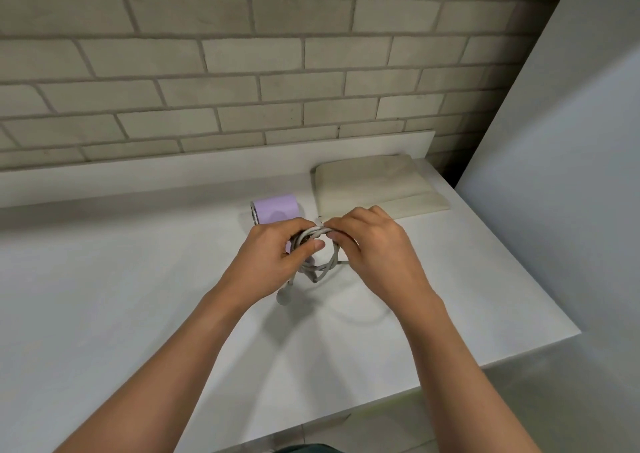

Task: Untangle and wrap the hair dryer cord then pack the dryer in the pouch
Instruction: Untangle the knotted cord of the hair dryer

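We flag the risks first. The cord (322, 265) is gathered into a small coil held up between both hands, and the coil looks loose and crossed at its lower end. If either grip slackens, the turns could spring apart and re-tangle. The plug (284, 296) hangs below the coil, close over the worktop (138, 296), so it could swing and catch a loop when the next turn goes on. The hair dryer (275, 210), lilac, sits on the worktop just behind the left hand. A tug on the cord could drag or tip it, since we judge the cord is attached there, though the join is hidden. Hands: the left hand (273, 255) has its fingers curled round the left side of the coil, thumb across the front. The right hand (370, 244) pinches the top of the coil with its fingertips, and the two hands nearly touch there. A strand leads off to the right under the right hand, and we cannot tell where it ends. The pouch (370, 182), beige and lying flat, sits at the back right of the worktop, just beyond the right hand and beside the dryer. It looks closed or folded, and packing is not yet begun.
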The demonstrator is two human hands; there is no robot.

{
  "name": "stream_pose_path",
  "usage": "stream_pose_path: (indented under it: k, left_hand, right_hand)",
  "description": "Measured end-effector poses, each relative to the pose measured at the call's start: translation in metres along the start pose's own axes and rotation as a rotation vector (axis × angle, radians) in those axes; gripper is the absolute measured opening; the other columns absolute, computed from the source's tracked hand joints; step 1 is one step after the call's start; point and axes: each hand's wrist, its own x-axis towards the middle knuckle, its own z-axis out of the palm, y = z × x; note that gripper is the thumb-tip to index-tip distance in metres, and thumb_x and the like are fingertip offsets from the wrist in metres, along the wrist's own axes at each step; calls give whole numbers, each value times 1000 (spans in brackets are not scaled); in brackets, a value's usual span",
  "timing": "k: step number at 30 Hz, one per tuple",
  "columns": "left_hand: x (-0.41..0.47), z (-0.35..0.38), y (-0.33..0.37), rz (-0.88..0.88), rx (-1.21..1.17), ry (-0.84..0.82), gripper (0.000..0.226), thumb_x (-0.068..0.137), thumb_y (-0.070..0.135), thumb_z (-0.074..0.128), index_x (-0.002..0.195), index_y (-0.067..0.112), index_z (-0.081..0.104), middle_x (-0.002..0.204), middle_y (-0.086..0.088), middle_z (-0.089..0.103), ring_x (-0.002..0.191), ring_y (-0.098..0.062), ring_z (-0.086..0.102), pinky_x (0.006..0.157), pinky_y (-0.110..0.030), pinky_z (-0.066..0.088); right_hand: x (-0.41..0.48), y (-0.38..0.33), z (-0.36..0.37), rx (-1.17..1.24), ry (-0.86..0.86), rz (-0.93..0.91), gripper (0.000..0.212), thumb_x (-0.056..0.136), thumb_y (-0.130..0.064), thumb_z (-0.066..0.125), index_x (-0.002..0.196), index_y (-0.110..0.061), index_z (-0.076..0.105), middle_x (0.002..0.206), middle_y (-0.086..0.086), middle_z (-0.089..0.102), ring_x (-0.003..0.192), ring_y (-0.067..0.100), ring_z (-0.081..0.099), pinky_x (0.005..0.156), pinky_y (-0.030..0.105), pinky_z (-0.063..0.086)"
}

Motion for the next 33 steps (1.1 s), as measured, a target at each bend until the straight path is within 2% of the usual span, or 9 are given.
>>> stream_pose_path:
  k: [4, 11, 14, 16, 19, 21, 26, 31, 33]
  left_hand:
    - [-2, 4, -2, -12, 65, -56, 9, 97, 23, 68, 89, 20, 66, 85, 5, 74, 76, -3, 72, 71, -30, 56]
    - [1, 5, 4, -26, 49, -27, 23, 103, 25, 59, 87, 14, 70, 78, 3, 76, 60, 5, 61, 56, -12, 39]
    - [2, 4, 5, -30, 57, -49, 26, 103, 24, 59, 82, 12, 68, 76, 2, 76, 58, 7, 61, 55, -11, 38]
    - [2, 5, 4, -38, 47, -63, 21, 103, 26, 60, 85, 19, 70, 78, 4, 77, 64, 5, 66, 57, -11, 40]
    - [2, 8, 5, -37, 23, -79, 18, 103, 29, 61, 93, 19, 74, 81, 3, 77, 70, 2, 71, 60, -14, 45]
    - [2, 8, 4, -5, 46, -103, 20, 102, 31, 62, 95, 16, 74, 82, -1, 75, 72, -1, 71, 63, -22, 49]
    - [3, -4, -7, -13, 28, -215, 19, 92, 34, 74, 109, 25, 71, 95, 2, 70, 88, -17, 66, 80, -44, 58]
    - [6, -7, -9, -7, -47, -191, 20, 99, 18, 67, 118, 23, 72, 105, -1, 71, 81, -11, 73, 76, -24, 61]
    - [6, -7, -13, 13, -40, -178, 19, 100, 18, 65, 117, 23, 74, 106, -1, 69, 86, -14, 71, 75, -28, 62]
  right_hand:
    - [7, 2, -9, 94, 199, 110, 13, 97, -21, 71, 105, -16, 80, 94, 0, 75, 80, 27, 65, 75, 40, 55]
    - [8, 15, -21, 58, 184, 226, 18, 99, -19, 68, 114, -18, 77, 102, 1, 74, 89, 28, 65, 78, 40, 55]
    - [3, 8, -22, -13, 101, 168, 45, 94, -3, 69, 136, -18, 65, 129, 5, 62, 106, 30, 55, 80, 35, 53]
    - [2, -2, -22, -40, 49, 49, 58, 90, 1, 70, 143, -21, 60, 138, 6, 56, 107, 29, 49, 79, 30, 48]
    - [0, -3, -9, -70, -3, -111, 34, 93, -11, 71, 124, -22, 73, 125, 3, 65, 93, 28, 52, 67, 37, 57]
    - [-1, 3, -1, -66, -9, -94, 18, 94, -27, 66, 106, -24, 79, 106, -1, 68, 83, 24, 52, 55, 43, 55]
    - [-1, 9, -7, -90, 72, 15, 32, 96, -49, 53, 99, -30, 78, 94, -8, 65, 80, 19, 54, 48, 37, 49]
    - [8, 13, -12, -51, 158, 132, 32, 98, -53, 53, 102, -33, 77, 95, -9, 65, 83, 22, 59, 53, 38, 52]
    - [9, 14, -13, -33, 164, 156, 31, 98, -53, 53, 103, -34, 77, 95, -10, 65, 83, 21, 60, 56, 39, 52]
